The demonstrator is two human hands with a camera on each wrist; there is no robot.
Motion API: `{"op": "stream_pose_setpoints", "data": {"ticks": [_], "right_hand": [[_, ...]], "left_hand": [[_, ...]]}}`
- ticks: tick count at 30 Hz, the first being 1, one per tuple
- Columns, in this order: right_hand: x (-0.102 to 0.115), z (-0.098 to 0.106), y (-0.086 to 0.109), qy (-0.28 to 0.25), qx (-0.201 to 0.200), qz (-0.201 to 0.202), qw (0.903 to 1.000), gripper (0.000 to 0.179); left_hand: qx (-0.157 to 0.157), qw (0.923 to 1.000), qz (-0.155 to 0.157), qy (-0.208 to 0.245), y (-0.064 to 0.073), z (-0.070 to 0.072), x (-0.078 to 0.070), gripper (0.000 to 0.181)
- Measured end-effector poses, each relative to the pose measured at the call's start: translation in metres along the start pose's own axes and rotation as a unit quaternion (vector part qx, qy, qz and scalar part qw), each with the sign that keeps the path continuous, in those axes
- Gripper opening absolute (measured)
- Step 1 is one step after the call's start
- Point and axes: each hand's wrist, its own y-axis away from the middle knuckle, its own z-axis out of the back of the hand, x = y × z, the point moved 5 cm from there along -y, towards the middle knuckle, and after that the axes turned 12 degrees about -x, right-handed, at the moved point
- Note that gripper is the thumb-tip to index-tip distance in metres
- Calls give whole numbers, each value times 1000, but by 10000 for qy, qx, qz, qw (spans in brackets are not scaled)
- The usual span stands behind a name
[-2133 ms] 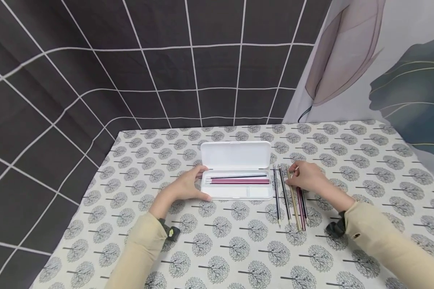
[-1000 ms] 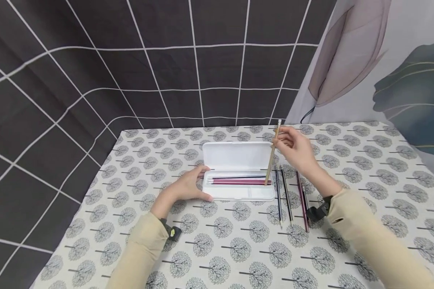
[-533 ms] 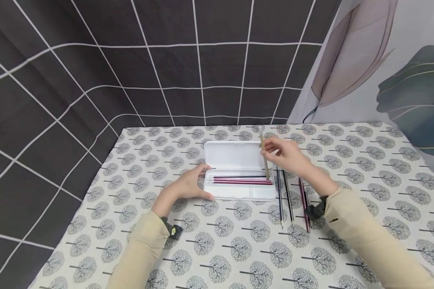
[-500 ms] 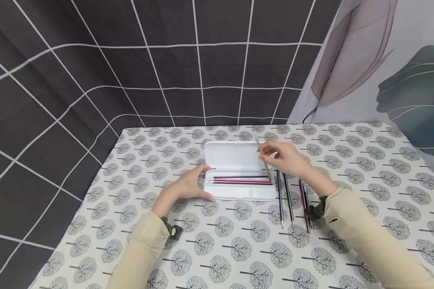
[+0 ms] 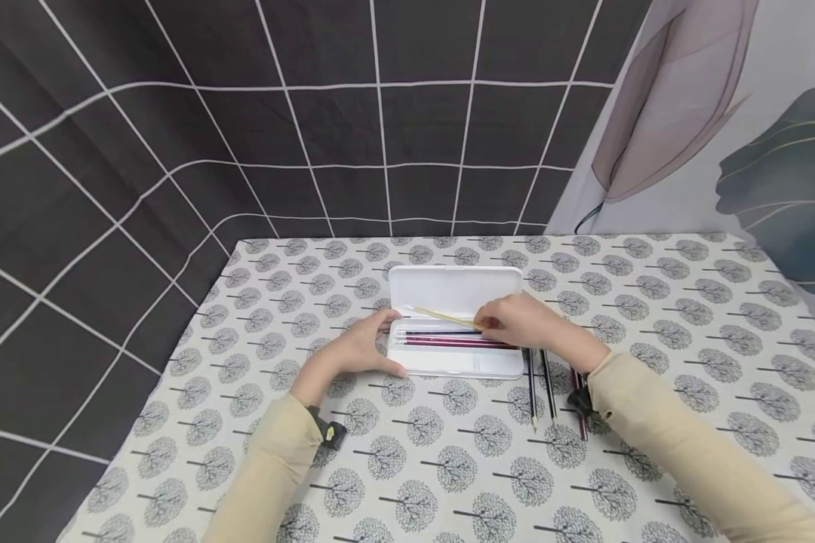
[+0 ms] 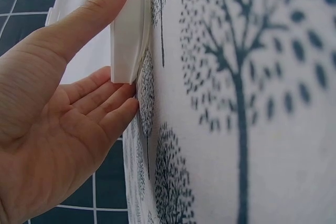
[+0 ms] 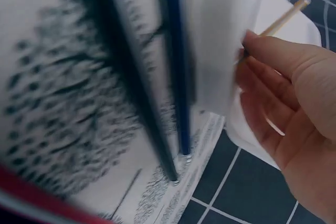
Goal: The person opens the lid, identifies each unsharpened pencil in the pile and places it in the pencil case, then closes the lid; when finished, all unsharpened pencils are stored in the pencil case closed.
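A white pencil case (image 5: 462, 367) lies with its lid (image 5: 456, 290) raised. My left hand (image 5: 360, 347) holds the case's left end, thumb at the front corner and fingers at the back corner. My right hand (image 5: 519, 324) pinches a gold pencil (image 5: 444, 314) near one end. The pencil slants over the case's back edge, its white-tipped end pointing left in front of the lid. Inside the back compartment lie magenta pencils (image 5: 448, 342) and a dark one (image 5: 441, 332). In the right wrist view, thumb and fingertips meet on the gold pencil (image 7: 286, 16).
Right of the case, a blue pencil (image 5: 533, 392), a black pencil (image 5: 550, 385) and a magenta one (image 5: 582, 422) lie on the tree-print tablecloth (image 5: 407, 467). My right wrist strap (image 5: 580, 400) partly covers that group. A dark grid curtain (image 5: 333, 128) hangs behind the table.
My right hand has picked the gold pencil from the table, carried it left over the case and turned it from upright to nearly lengthwise. My left hand stays at the case.
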Motion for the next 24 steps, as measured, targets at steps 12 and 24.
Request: {"op": "stream_pose_setpoints", "data": {"ticks": [12, 24], "right_hand": [[-8, 4, 18, 286, 212, 115, 9993, 14], [-37, 50, 61, -621, -434, -670, 9949, 21]], "left_hand": [[5, 10000, 0, -34, -1, -2, 0, 100], [1, 10000, -39, -84, -1, -2, 1, 101]]}}
